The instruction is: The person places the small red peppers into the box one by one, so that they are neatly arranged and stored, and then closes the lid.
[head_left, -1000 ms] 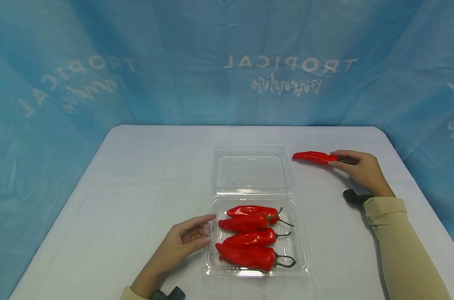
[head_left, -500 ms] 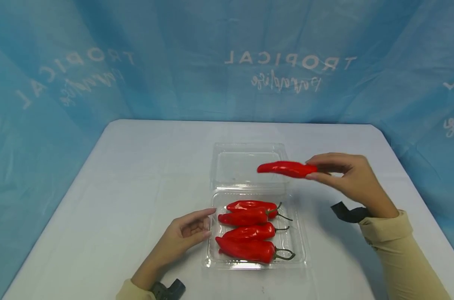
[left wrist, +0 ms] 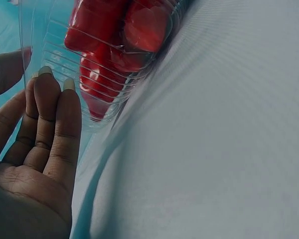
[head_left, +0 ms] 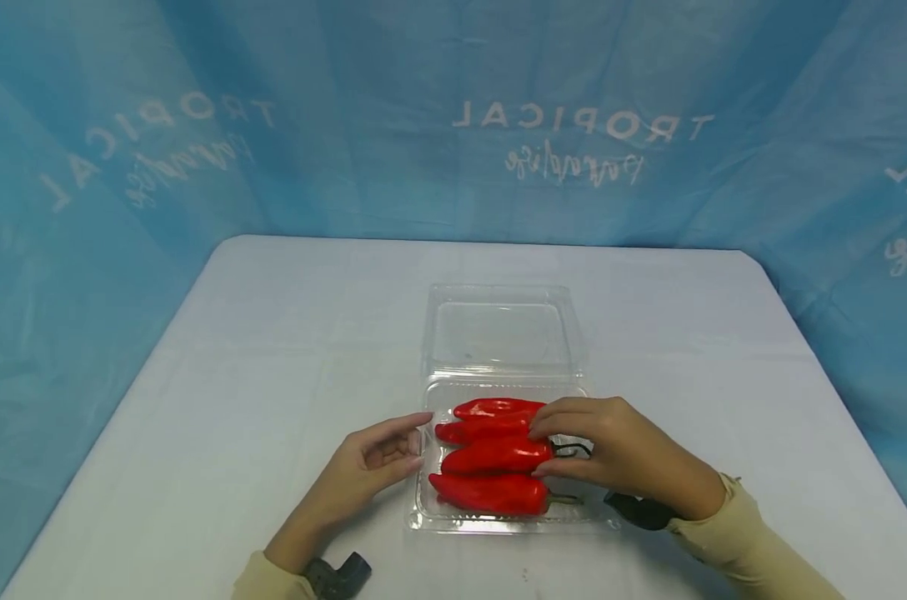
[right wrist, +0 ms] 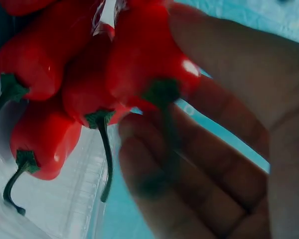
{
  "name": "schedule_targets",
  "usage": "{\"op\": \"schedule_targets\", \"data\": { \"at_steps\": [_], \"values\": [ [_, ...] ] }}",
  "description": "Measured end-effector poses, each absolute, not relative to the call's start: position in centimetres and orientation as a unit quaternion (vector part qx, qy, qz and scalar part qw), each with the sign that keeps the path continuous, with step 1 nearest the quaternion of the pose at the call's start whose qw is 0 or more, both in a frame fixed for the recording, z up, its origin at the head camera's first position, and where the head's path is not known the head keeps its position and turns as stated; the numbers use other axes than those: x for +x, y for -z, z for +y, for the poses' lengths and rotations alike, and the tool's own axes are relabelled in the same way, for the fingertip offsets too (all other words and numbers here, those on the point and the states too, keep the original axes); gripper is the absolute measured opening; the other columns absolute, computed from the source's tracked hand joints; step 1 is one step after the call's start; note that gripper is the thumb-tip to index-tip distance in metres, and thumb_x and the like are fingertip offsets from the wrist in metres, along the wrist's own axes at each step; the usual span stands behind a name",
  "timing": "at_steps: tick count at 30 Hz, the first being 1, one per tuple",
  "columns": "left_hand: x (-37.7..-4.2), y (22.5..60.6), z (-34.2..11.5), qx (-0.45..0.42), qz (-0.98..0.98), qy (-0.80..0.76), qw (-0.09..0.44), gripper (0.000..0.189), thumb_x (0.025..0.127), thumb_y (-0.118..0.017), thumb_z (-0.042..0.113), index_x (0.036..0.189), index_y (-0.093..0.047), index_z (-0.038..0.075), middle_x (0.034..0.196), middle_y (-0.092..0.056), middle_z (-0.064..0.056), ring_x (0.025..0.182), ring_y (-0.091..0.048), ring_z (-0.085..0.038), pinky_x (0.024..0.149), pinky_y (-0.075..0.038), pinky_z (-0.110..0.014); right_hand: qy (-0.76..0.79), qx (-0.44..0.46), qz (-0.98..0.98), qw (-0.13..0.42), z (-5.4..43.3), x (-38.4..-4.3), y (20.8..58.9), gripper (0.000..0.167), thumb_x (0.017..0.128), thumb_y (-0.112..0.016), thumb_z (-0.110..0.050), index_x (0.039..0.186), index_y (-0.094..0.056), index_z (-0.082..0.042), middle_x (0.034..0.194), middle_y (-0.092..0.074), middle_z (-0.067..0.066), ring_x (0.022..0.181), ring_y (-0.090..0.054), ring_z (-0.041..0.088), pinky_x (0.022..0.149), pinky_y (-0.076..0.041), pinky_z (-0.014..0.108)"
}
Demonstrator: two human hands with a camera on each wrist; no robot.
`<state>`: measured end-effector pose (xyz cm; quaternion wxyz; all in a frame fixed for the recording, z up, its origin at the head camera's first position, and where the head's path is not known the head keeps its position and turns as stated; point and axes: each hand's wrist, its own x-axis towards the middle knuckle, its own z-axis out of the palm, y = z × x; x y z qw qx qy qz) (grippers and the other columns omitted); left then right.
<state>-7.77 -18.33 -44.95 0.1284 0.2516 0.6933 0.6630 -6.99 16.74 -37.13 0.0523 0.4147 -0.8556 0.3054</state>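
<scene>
My right hand (head_left: 611, 442) pinches a red pepper (head_left: 498, 456) near its stem end, over the other peppers in a clear plastic clamshell box (head_left: 453, 525). In the right wrist view, thumb and fingers are on either side of that pepper (right wrist: 144, 55), its green stem hanging down, blurred. Several red peppers lie side by side in the box, among them the nearest one (head_left: 491, 494), their stems to the right. My left hand (head_left: 374, 462) is at the box's left edge, fingers relaxed. In the left wrist view its fingertips (left wrist: 47, 82) are against or close beside the ribbed clear wall.
The box's clear lid (head_left: 498, 333) lies folded back, flat on the white table (head_left: 311, 333). A blue printed curtain (head_left: 393, 125) hangs behind the table and along its sides. Dark wrist mounts (head_left: 341, 575) are strapped to both wrists.
My right hand has carried the pepper from the table's far right, through the air, leftward and nearer, to among the boxed peppers. The left hand stays at the box's edge.
</scene>
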Motion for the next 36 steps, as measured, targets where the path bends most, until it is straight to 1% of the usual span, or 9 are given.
{"op": "schedule_targets", "data": {
  "at_steps": [6,9,12,17,20,23,27,30,36],
  "values": [
    [-8.1,44.9,-18.1,0.256,0.69,-0.663,0.134,0.049,0.094,-0.072,0.002,0.141,-0.058,0.001,0.106,-0.058,-0.015,0.095,-0.06,-0.017,0.09,-0.056,-0.025,-0.307,0.421,-0.853,0.043,17.1,-6.9,36.5,0.041,0.079,-0.091,-0.03,0.116,-0.075,-0.019,0.113,-0.073,-0.007,0.105,-0.069,0.009,0.087,-0.057,0.025],
    [-8.0,45.0,-18.3,0.246,0.696,-0.661,0.132,0.05,0.093,-0.073,0.002,0.141,-0.059,0.002,0.106,-0.058,-0.016,0.097,-0.061,-0.018,0.093,-0.055,-0.026,-0.315,0.397,-0.86,0.052,17.7,-7.4,36.1,0.042,0.078,-0.092,-0.025,0.117,-0.075,-0.02,0.113,-0.073,-0.008,0.103,-0.069,0.008,0.087,-0.058,0.029],
    [-7.6,45.1,-19.0,0.23,0.708,-0.656,0.126,0.051,0.093,-0.074,0.004,0.142,-0.059,0.005,0.107,-0.06,-0.015,0.099,-0.063,-0.019,0.094,-0.055,-0.028,-0.331,0.361,-0.868,0.077,18.5,-8.8,36.2,0.036,0.082,-0.089,-0.019,0.115,-0.075,-0.02,0.112,-0.073,-0.008,0.1,-0.07,0.01,0.085,-0.06,0.031],
    [-6.6,45.1,-20.2,0.214,0.716,-0.655,0.11,0.052,0.093,-0.073,0.003,0.143,-0.058,0.006,0.104,-0.06,-0.014,0.097,-0.063,-0.019,0.091,-0.057,-0.027,-0.425,0.233,-0.868,0.112,19.8,-12.2,38.0,0.018,0.094,-0.077,-0.017,0.111,-0.077,-0.014,0.106,-0.074,-0.005,0.095,-0.071,0.012,0.082,-0.059,0.026],
    [-6.5,45.1,-20.6,0.22,0.709,-0.662,0.107,0.052,0.094,-0.071,0.001,0.144,-0.057,0.004,0.103,-0.059,-0.015,0.096,-0.062,-0.019,0.089,-0.057,-0.026,-0.479,0.137,-0.859,0.115,20.5,-13.9,39.8,0.022,0.098,-0.071,-0.023,0.115,-0.075,-0.009,0.104,-0.076,0.002,0.093,-0.072,0.014,0.08,-0.058,0.023],
    [-6.7,45.2,-20.6,0.232,0.701,-0.665,0.107,0.052,0.094,-0.071,-0.001,0.144,-0.056,0.002,0.103,-0.058,-0.015,0.095,-0.061,-0.02,0.087,-0.057,-0.025,-0.51,0.068,-0.852,0.1,21.0,-14.9,41.5,0.035,0.099,-0.07,-0.032,0.122,-0.072,-0.005,0.102,-0.075,0.008,0.089,-0.073,0.018,0.077,-0.059,0.024],
    [-6.6,45.2,-20.6,0.232,0.698,-0.669,0.108,0.052,0.094,-0.07,-0.002,0.144,-0.056,0.0,0.103,-0.059,-0.015,0.095,-0.061,-0.019,0.087,-0.057,-0.025,-0.535,0.035,-0.843,0.049,20.9,-15.9,42.9,0.044,0.098,-0.07,-0.04,0.128,-0.069,-0.008,0.103,-0.074,0.01,0.089,-0.073,0.021,0.074,-0.061,0.029],
    [-6.6,45.1,-20.5,0.228,0.697,-0.671,0.109,0.052,0.094,-0.07,-0.002,0.143,-0.056,0.0,0.103,-0.058,-0.015,0.095,-0.061,-0.019,0.087,-0.057,-0.025,-0.548,0.044,-0.835,0.022,20.4,-16.4,43.3,0.046,0.099,-0.069,-0.04,0.132,-0.067,-0.008,0.105,-0.073,0.012,0.092,-0.073,0.024,0.075,-0.062,0.032],
    [-6.6,44.7,-20.6,0.223,0.708,-0.662,0.101,0.052,0.093,-0.072,-0.001,0.143,-0.057,0.001,0.102,-0.059,-0.015,0.094,-0.062,-0.019,0.087,-0.058,-0.026,-0.54,0.036,-0.841,0.022,19.4,-17.0,43.5,0.043,0.1,-0.067,-0.037,0.133,-0.066,-0.009,0.102,-0.071,0.012,0.089,-0.071,0.026,0.073,-0.061,0.033]
  ]
}}
